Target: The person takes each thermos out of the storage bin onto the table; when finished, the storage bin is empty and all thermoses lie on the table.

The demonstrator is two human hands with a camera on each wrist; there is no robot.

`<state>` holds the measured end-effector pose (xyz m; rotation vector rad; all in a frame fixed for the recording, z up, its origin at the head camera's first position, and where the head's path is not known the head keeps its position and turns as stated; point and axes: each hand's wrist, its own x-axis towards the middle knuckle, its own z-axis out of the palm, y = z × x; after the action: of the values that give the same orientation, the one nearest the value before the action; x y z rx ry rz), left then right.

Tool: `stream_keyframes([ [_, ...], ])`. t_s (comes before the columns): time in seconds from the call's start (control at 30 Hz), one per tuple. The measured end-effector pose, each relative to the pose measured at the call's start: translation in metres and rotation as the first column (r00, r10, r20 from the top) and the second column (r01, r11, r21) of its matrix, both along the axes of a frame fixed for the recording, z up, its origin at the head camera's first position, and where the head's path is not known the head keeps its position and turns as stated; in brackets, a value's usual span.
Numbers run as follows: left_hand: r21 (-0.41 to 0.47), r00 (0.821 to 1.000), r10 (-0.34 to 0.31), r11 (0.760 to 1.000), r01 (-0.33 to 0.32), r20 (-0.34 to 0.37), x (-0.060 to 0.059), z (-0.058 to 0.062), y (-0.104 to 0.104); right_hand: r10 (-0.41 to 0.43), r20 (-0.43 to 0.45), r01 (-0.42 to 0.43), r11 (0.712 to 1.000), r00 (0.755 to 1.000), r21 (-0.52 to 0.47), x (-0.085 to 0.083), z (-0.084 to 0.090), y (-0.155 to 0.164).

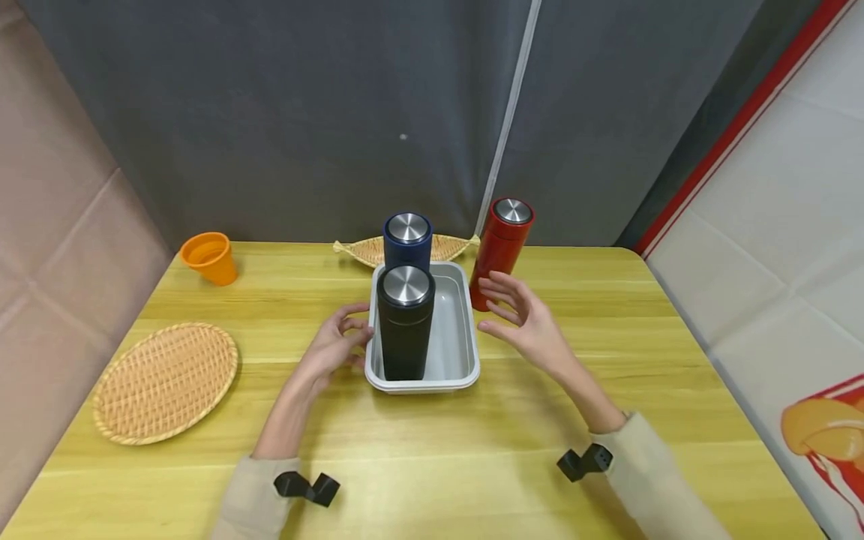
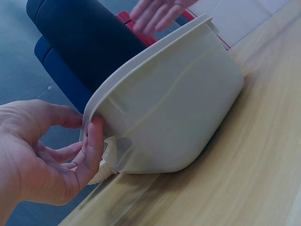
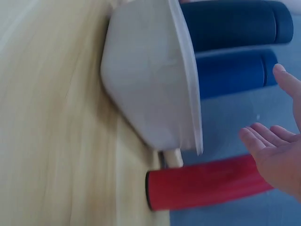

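Observation:
A white rectangular tray [image 1: 472,352] sits mid-table. Inside it a black bottle [image 1: 405,326] with a steel cap stands upright at the front, and a blue bottle [image 1: 407,241] stands right behind it. A red bottle [image 1: 501,251] stands on the table just right of the tray. My left hand [image 1: 351,331] is at the tray's left rim; in the left wrist view its thumb [image 2: 94,141] touches the rim of the tray [image 2: 178,94]. My right hand [image 1: 501,304] hovers open between the tray and the red bottle [image 3: 207,184], holding nothing.
An orange cup [image 1: 211,257] stands at the back left. An oval wicker basket [image 1: 165,381] lies at the left. A flat woven mat [image 1: 367,251] lies behind the tray. A grey curtain hangs behind the wooden table [image 1: 432,465].

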<state>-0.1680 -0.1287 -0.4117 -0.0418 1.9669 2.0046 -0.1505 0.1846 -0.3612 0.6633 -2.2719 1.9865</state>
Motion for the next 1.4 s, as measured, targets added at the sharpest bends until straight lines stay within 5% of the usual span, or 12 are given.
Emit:
stream_keyframes([
  [0.5, 0.005, 1.0, 0.001, 1.0, -0.001, 0.005, -0.001, 0.001, -0.001, 0.103, 0.009, -0.103, 0.995, 0.995, 0.016, 0.011, -0.007, -0.058],
  [1.07, 0.01, 1.0, -0.001, 1.0, 0.001, 0.001, 0.0, 0.002, 0.0, -0.003, 0.092, -0.008, 0.993, 0.996, 0.119, 0.017, -0.011, -0.089],
  [1.4, 0.007, 1.0, -0.004, 1.0, 0.004, 0.001, 0.0, 0.002, 0.0, -0.053, 0.059, 0.043, 0.987, 0.997, 0.155, 0.016, -0.012, -0.094],
])
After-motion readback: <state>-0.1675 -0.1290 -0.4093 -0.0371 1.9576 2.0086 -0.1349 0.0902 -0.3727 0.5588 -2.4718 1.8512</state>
